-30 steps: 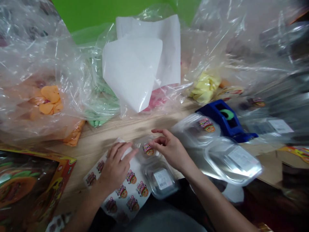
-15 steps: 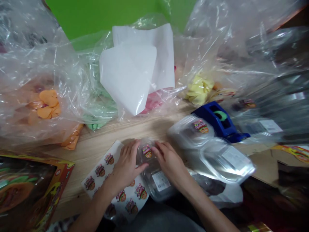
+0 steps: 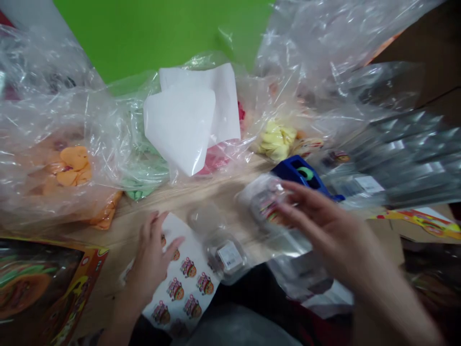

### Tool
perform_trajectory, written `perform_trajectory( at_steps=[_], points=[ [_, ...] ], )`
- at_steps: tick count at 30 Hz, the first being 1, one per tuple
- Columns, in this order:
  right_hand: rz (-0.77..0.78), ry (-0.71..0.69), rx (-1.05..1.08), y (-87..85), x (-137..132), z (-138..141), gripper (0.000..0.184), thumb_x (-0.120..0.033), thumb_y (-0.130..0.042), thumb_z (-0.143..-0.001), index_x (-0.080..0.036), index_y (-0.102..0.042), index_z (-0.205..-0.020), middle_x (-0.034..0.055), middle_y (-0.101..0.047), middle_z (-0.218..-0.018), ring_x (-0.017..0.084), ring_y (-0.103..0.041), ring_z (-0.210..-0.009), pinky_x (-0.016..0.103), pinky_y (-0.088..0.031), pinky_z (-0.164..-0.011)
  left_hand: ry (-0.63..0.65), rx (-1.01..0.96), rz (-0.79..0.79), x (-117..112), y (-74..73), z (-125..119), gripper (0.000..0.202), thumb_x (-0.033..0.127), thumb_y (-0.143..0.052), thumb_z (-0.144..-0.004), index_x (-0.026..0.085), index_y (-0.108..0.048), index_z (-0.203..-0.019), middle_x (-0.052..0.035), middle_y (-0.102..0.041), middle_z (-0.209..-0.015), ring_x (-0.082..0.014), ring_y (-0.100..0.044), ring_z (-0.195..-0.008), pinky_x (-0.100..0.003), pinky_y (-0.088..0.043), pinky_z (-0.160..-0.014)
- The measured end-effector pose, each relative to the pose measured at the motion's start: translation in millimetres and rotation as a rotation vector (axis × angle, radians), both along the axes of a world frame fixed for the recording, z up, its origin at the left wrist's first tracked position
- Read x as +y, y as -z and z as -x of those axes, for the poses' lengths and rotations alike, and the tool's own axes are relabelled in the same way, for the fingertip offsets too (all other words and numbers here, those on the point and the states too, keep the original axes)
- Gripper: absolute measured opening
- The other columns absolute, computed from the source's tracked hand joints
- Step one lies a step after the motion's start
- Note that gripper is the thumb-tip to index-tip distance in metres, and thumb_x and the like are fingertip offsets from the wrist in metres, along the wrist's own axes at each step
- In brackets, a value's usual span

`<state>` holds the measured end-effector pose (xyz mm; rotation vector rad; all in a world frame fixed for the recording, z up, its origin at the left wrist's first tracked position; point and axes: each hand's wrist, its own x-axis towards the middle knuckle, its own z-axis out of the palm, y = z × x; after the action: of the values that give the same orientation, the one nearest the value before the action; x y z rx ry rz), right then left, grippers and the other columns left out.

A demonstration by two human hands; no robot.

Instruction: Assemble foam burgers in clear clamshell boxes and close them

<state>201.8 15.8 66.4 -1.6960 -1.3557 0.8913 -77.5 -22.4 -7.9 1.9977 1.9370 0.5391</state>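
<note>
2 hands, 1 sticker sheet

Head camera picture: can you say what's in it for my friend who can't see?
Two hands work over a wooden table: the left hand rests on a sticker sheet, and the right hand is blurred above a clear plastic tub. A blue tape dispenser and see-through plastic bags of orange, green and yellow pieces sit behind them.
</note>
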Motion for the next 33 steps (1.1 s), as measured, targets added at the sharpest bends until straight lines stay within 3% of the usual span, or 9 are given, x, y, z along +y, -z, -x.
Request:
perform_trajectory(
  at_steps=[2, 5, 11, 14, 16, 19, 21, 27, 33],
  points=[
    [0.007, 0.016, -0.263, -3.9, 22, -25, 0.04, -0.045, -0.061, -0.075, -0.021, -0.061, -0.107, 0.0063, -0.065, -0.077, 0.021, -0.06, -0.065, 0.036, -0.047, -0.063, -0.151, 0.157, 0.153, -1, 6.1, 21, 0.047, 0.036, -0.053, -0.081, 0.013, -0.043, -0.121, -0.0194, -0.046, -0.122, -0.0338, -0.046, -0.117, -0.049, -0.043, -0.09],
    [-0.004, -0.103, -0.567, 5.6, 49, -46, 0.022, -0.038, -0.061, -0.079, -0.018, -0.067, -0.082, 0.0102, -0.063, -0.073, 0.025, -0.059, -0.071, 0.041, -0.044, -0.07, -0.181, 0.321, 0.329, 0, 4.8, 38, 0.046, 0.037, -0.055, -0.079, 0.008, -0.049, -0.114, -0.0205, -0.057, -0.11, -0.0346, -0.054, -0.105, -0.047, -0.043, -0.084],
    [-0.094, 0.009, -0.791, 22.0, 48, -43, 0.034, -0.041, -0.057, -0.082, -0.015, -0.065, -0.102, 0.018, -0.062, -0.098, 0.037, -0.056, -0.096, 0.054, -0.042, -0.082, -0.184, 0.275, 0.424, 3, -10.2, 35, 0.02, 0.032, -0.058, -0.077, 0.016, -0.055, -0.087, -0.009, -0.061, -0.084, -0.0266, -0.058, -0.089, -0.037, -0.044, -0.077],
    [-0.403, 0.105, -0.7, 22.4, 28, -15, 0.025, -0.032, -0.056, -0.084, -0.016, -0.065, -0.1, 0.0165, -0.062, -0.103, 0.034, -0.054, -0.105, 0.053, -0.04, -0.091, -0.249, 0.152, 0.355, 0, -6.2, 35, 0.013, 0.024, -0.06, -0.074, 0.016, -0.053, -0.081, -0.0119, -0.056, -0.098, -0.0239, -0.057, -0.089, -0.034, -0.045, -0.074],
    [-0.632, -0.004, -0.496, 26.9, 11, 21, 0.018, -0.027, -0.055, -0.085, -0.018, -0.063, -0.099, 0.0123, -0.065, -0.096, 0.026, -0.059, -0.095, 0.044, -0.046, -0.086, -0.299, -0.023, 0.407, -1, -3.3, 36, 0.013, 0.019, -0.055, -0.075, 0.016, -0.052, -0.087, -0.0108, -0.057, -0.099, -0.0189, -0.059, -0.078, -0.029, -0.046, -0.065],
    [-0.41, -0.46, -0.135, 46.6, -9, 90, 0.014, -0.018, -0.051, -0.087, -0.022, -0.063, -0.093, 0.0038, -0.067, -0.085, 0.017, -0.063, -0.079, 0.03, -0.053, -0.071, -0.297, -0.295, 0.543, 2, -3.8, 40, 0.019, 0.022, -0.051, -0.078, 0.018, -0.052, -0.097, -0.0049, -0.063, -0.088, -0.0154, -0.06, -0.067, -0.025, -0.045, -0.057],
    [-0.292, -0.556, -0.025, 65.5, -15, 131, 0.018, -0.012, -0.049, -0.087, -0.02, -0.065, -0.092, 0.0035, -0.067, -0.083, 0.015, -0.064, -0.078, 0.026, -0.053, -0.07, -0.236, -0.467, 0.643, 5, -7.0, 46, 0.021, 0.031, -0.051, -0.079, 0.017, -0.055, -0.095, -0.0026, -0.064, -0.081, -0.0156, -0.059, -0.066, -0.024, -0.044, -0.056],
    [-0.312, -0.539, -0.08, 100.8, -16, 181, 0.02, -0.016, -0.061, -0.081, -0.019, -0.067, -0.099, 0.0073, -0.066, -0.093, 0.021, -0.06, -0.088, 0.036, -0.05, -0.077, -0.074, -0.813, 0.734, 9, -13.9, 61, 0.025, 0.035, -0.06, -0.074, 0.017, -0.059, -0.092, -0.0003, -0.063, -0.082, -0.0132, -0.059, -0.07, -0.023, -0.044, -0.063],
    [-0.44, -0.559, -0.199, 107.0, -27, 184, 0.017, -0.018, -0.053, -0.087, -0.02, -0.066, -0.098, 0.0055, -0.07, -0.095, 0.02, -0.061, -0.086, 0.036, -0.043, -0.077, -0.281, -0.945, 0.762, 8, -15.2, 55, 0.041, 0.051, -0.066, -0.064, 0.013, -0.063, -0.08, -0.0011, -0.064, -0.07, -0.0139, -0.055, -0.062, -0.025, -0.042, -0.06]
  ],
)
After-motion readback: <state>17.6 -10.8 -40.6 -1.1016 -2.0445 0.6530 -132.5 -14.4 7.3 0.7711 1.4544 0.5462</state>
